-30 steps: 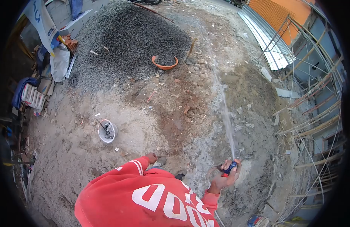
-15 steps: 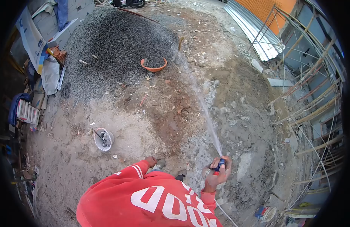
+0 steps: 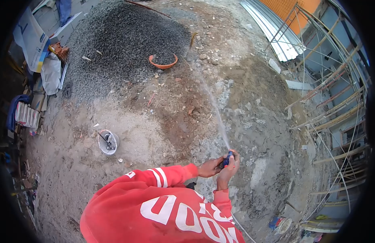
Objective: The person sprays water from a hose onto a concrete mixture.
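A blue hose nozzle (image 3: 226, 159) sits in my right hand (image 3: 228, 172), whose fingers are wrapped round it. My left hand (image 3: 210, 167) reaches in from the side, its closed fingertips on the nozzle. From the tip a jet of water (image 3: 218, 117) shoots forward across the ground, thinning toward the gravel heap. The thin pale hose (image 3: 242, 228) trails behind beside the red sleeve. Some of the left fingers are hidden by the nozzle and the other hand.
A large gravel heap (image 3: 126, 44) rises ahead, with an orange basin (image 3: 165, 67) at its foot. A whitish bucket (image 3: 108, 142) holding a tool stands left. Bamboo scaffolding (image 3: 337, 117) lines the right side, near corrugated metal sheets (image 3: 272, 30). A container (image 3: 283, 225) lies lower right.
My left hand has come up from beside my body to the nozzle. The nozzle has moved slightly forward and left, and the water jet looks thinner.
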Motion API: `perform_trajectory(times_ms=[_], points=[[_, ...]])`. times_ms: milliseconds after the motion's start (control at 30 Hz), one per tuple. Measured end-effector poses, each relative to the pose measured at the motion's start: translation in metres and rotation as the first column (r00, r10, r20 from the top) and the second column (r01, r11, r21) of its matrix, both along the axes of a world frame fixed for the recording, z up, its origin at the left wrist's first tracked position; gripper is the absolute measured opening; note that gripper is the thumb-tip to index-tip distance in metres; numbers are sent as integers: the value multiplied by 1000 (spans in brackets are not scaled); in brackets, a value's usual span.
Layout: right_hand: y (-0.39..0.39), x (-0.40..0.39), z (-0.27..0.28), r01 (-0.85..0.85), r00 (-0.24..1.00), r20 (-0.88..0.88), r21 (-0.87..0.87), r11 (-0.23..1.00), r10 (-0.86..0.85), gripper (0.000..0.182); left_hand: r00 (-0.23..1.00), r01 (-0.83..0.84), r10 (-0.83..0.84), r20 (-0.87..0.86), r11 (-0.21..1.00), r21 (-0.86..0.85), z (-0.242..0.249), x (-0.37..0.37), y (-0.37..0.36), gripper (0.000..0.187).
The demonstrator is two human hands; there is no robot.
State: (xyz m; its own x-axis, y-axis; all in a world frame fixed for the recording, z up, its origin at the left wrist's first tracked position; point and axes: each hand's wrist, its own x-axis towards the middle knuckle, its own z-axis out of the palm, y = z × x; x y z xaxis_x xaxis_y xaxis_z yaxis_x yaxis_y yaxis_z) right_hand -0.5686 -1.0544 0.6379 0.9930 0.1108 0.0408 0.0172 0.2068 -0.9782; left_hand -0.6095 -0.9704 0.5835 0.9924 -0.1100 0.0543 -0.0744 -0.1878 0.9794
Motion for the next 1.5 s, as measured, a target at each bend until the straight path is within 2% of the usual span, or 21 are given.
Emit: perform_trajectory(times_ms=[67, 133, 200, 233, 367, 433, 467, 533, 567, 600, 667, 767, 900, 967, 1000, 1067, 1133, 1200, 1300, 1433, 1500], points=[[-9, 10, -9, -173, 975, 77, -339, 925, 211, 28, 994, -69, 78, 71, 991, -112, -32, 0, -12, 57], [-7, 14, 16, -227, 973, -5, -224, 948, 232, 37, 994, -103, 108, 25, 984, -145, -29, -13, -14, 49], [-18, 37, 5, -497, 751, -241, 408, 766, 615, 35, 993, -116, 114, -20, 981, -158, -31, -19, -5, 42], [-17, 50, -1, -463, 674, -329, 511, 724, 662, 33, 992, -111, 103, -70, 984, -139, -37, -22, -2, 34], [27, 79, -72, -571, 511, -347, 547, 612, 786, 28, 986, -154, 143, -86, 978, -143, -41, -28, 2, 32], [56, 81, -108, -612, 199, -563, 568, 551, 802, 22, 976, -202, 184, -117, 965, -166, -53, -30, 2, 42], [66, 77, -107, -604, 211, -554, 574, 553, 805, 22, 979, -188, 172, -114, 970, -155, -57, -33, 5, 42], [84, 68, -105, -747, -43, -505, 589, 308, 862, 21, 972, -203, 182, -151, 970, -134, -64, -41, 13, 41], [90, 62, -105, -710, -57, -451, 645, 281, 891, 22, 972, -196, 176, -152, 972, -128, -75, -45, 17, 41], [96, 56, -99, -709, -52, -447, 647, 283, 893, 22, 967, -194, 166, -192, 971, -138, -86, -47, 22, 44], [103, 45, -88, -675, 208, -456, 574, 465, 865, 23, 962, -188, 150, -230, 971, -151, -98, -52, 26, 48], [107, 49, -100, -494, 174, -485, 710, 502, 857, 25, 943, -251, 178, -281, 936, -247, -97, -51, 27, 47], [79, 43, -63, -481, 227, -589, 625, 615, 776, 32, 944, -252, 142, -296, 892, -374, -98, -44, 27, 31], [61, 38, -51, -648, 433, -614, 297, 701, 660, 40, 950, -264, 174, -261, 892, -366, -88, -41, 27, 16], [51, 34, -49, -632, 445, -618, 297, 716, 649, 40, 952, -246, 153, -265, 897, -368, -92, -40, 26, 16], [35, 24, -41, -677, 659, -457, -15, 736, 597, 45, 949, -267, 198, -246, 919, -290, -106, -33, 25, 25], [21, 17, -17, -661, 681, -483, -81, 746, 550, 45, 955, -191, 104, -279, 933, -305, -125, -31, 18, 27], [9, 12, -17, -654, 748, -467, -404, 640, 471, 44, 976, -181, 139, -167, 948, -264, -135, -26, 8, 39], [-6, 0, -42, -484, 851, -373, -284, 827, 370, 39, 993, -81, 56, -103, 962, -259, -122, -23, 6, 46], [-18, -5, -60, -460, 883, -243, -271, 846, 402, 32, 959, 7, -111, -259, 929, -370, -104, -19, 5, 51], [-14, -9, -70, -272, 948, -212, -158, 949, 236, 26, 960, 81, -136, -243, 971, -224, -98, -17, 5, 57]])
